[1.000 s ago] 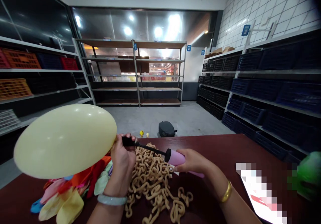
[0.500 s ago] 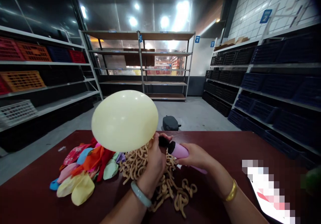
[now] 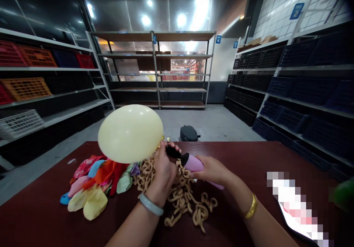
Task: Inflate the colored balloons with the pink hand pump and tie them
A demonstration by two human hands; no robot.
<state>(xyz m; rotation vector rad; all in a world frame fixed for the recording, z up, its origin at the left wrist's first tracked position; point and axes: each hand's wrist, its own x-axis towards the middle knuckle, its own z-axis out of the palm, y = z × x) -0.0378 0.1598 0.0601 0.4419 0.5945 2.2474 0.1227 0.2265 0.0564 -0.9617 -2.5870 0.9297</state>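
Note:
A blown-up pale yellow balloon [image 3: 129,133] floats at my left hand [image 3: 165,162], whose fingers are closed at its neck. The neck itself is mostly hidden by them. Close against that hand lies the black end of a pink-purple hand pump [image 3: 193,163]. My right hand [image 3: 211,170] wraps round the pump's purple body. Below both hands a heap of tan, twisted, rope-like pieces [image 3: 181,199] spreads over the table. Left of the heap lie flat balloons [image 3: 95,188] in red, orange, pink, blue, green and yellow.
The dark red table [image 3: 235,202] carries a partly blurred white, flat thing [image 3: 295,217] at right. A dark grey bag [image 3: 189,133] sits on the floor beyond. Shelves with crates [image 3: 29,88] line both sides; a rack [image 3: 157,70] stands at the back.
Both hands, the balloon and the pump have shifted a little left. The balloon looks somewhat smaller, and small yellow bits now show by its neck. Both grips stay closed.

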